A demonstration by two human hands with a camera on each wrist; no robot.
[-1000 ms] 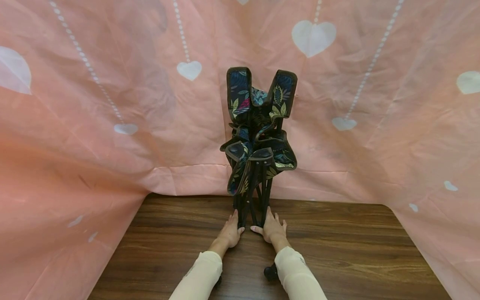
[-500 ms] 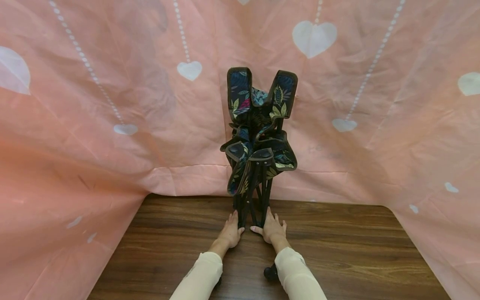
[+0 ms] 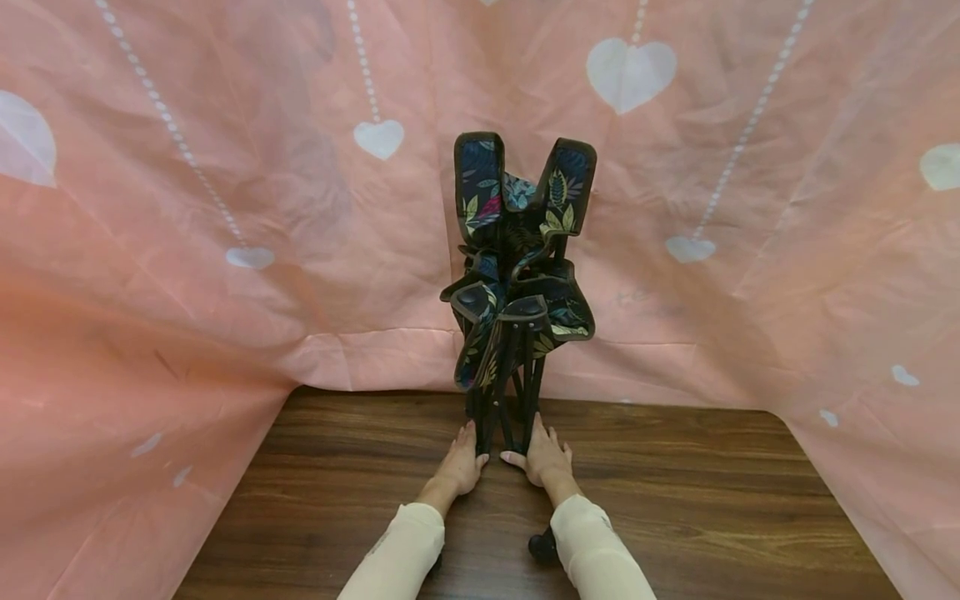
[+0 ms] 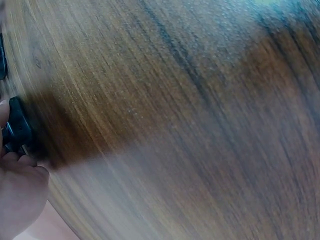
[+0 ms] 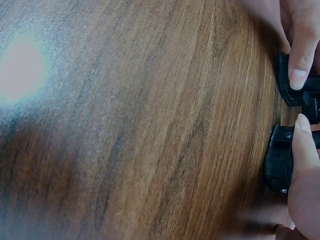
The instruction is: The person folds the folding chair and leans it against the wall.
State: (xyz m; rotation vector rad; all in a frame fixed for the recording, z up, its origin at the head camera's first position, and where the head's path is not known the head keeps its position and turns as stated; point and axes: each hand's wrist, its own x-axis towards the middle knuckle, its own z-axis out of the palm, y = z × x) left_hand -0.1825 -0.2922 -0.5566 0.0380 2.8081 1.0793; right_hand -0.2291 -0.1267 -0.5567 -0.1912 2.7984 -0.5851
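A folded folding chair (image 3: 480, 196) with dark leaf-print fabric and black legs stands upright at the table's back edge. My left hand (image 3: 459, 468) grips the lower left leg, its thumb across the front. At the lower right leg, my right hand (image 3: 547, 460) holds on with its thumb in front and its fingers along the outer side. The left wrist view shows a black plastic foot (image 4: 19, 122) between the left thumb and fingers. In the right wrist view, both thumbs lie on two black feet (image 5: 279, 160) that stand side by side with a small gap.
The brown wood-grain table (image 3: 675, 500) spreads around the chair. A pink curtain (image 3: 300, 167) with white hearts hangs close behind the chair and along both sides. A small black rounded object (image 3: 542, 546) shows beside the right sleeve.
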